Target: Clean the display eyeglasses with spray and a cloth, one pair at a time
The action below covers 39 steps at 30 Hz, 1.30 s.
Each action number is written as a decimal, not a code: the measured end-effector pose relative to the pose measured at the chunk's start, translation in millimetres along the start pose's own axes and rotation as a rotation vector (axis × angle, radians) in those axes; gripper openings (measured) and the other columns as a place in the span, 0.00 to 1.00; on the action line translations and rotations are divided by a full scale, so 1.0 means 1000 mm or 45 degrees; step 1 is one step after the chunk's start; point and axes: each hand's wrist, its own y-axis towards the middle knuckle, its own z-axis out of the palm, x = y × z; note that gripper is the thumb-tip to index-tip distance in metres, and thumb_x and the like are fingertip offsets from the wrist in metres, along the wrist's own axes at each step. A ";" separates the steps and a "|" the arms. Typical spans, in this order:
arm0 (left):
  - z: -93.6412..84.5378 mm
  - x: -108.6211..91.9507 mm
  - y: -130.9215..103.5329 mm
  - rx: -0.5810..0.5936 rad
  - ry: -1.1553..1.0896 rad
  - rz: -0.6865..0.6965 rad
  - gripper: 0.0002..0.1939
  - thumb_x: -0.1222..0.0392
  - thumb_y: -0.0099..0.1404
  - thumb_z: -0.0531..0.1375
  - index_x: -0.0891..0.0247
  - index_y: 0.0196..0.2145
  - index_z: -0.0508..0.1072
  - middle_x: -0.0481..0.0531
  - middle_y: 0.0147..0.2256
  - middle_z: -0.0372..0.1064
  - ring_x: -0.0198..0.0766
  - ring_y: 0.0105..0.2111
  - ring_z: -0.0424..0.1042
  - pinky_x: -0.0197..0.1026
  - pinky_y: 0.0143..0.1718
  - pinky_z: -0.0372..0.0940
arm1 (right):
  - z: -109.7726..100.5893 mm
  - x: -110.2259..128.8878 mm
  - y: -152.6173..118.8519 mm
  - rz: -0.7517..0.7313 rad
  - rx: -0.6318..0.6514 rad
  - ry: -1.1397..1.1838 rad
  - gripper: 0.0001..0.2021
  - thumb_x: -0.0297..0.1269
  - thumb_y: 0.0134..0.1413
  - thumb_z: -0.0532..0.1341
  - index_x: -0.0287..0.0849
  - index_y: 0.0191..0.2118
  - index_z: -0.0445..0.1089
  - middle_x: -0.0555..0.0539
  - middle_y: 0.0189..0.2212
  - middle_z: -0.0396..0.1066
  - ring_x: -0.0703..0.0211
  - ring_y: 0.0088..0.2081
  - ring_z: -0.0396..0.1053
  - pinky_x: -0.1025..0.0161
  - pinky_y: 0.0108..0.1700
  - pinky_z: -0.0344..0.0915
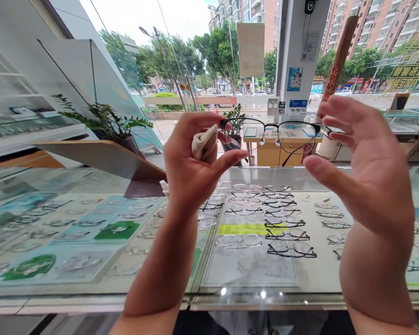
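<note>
A pair of eyeglasses (271,125) with a dark upper rim and clear lenses is held up level above the counter. My left hand (192,160) grips its left end near the hinge. A bunched pale cloth (205,143) is tucked in the same hand, against the palm. At the other end of the glasses, my right hand (366,163) has its fingers spread and the thumb apart from them. Its fingertips are close to the right hinge; whether they touch the frame I cannot tell. Both temples hang partly behind the lenses and hands.
Below lies a glass display counter (251,298) with rows of spectacle frames (291,249) inside. A tilted wooden board (104,153) and a potted plant (117,121) stand at the left. Farther off is a wooden display table (268,151) before large windows onto a street.
</note>
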 end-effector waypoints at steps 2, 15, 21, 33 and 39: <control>0.003 0.007 0.000 -0.032 0.005 -0.031 0.30 0.37 0.52 0.76 0.53 0.47 0.75 0.50 0.41 0.76 0.40 0.39 0.77 0.41 0.35 0.74 | 0.011 -0.016 0.007 0.070 0.117 -0.034 0.33 0.51 0.54 0.74 0.54 0.63 0.69 0.44 0.61 0.74 0.42 0.61 0.72 0.38 0.62 0.71; 0.015 0.021 -0.004 -0.071 -0.036 -0.214 0.24 0.44 0.55 0.76 0.57 0.43 0.77 0.49 0.38 0.77 0.33 0.31 0.75 0.37 0.34 0.73 | 0.036 -0.045 0.009 0.202 0.009 0.003 0.27 0.56 0.56 0.71 0.49 0.56 0.71 0.44 0.50 0.80 0.49 0.51 0.78 0.45 0.58 0.72; 0.021 0.026 -0.009 -0.133 0.107 -0.239 0.25 0.45 0.55 0.76 0.56 0.46 0.77 0.52 0.43 0.76 0.39 0.41 0.76 0.40 0.41 0.74 | 0.041 -0.051 0.010 0.248 -0.035 -0.088 0.28 0.58 0.56 0.70 0.50 0.58 0.73 0.43 0.51 0.80 0.48 0.50 0.78 0.44 0.55 0.75; 0.028 0.027 -0.013 -0.203 0.105 -0.273 0.26 0.44 0.56 0.76 0.56 0.48 0.80 0.53 0.44 0.77 0.40 0.40 0.77 0.44 0.46 0.74 | 0.043 -0.050 0.008 0.302 -0.097 -0.147 0.30 0.57 0.56 0.69 0.44 0.59 0.77 0.40 0.51 0.82 0.43 0.49 0.81 0.40 0.55 0.77; 0.032 0.025 -0.015 -0.225 0.132 -0.246 0.25 0.43 0.57 0.75 0.57 0.48 0.81 0.52 0.40 0.77 0.40 0.41 0.76 0.45 0.46 0.73 | 0.041 -0.049 0.006 0.300 -0.119 -0.218 0.30 0.56 0.56 0.70 0.45 0.60 0.77 0.41 0.51 0.82 0.42 0.48 0.81 0.37 0.57 0.76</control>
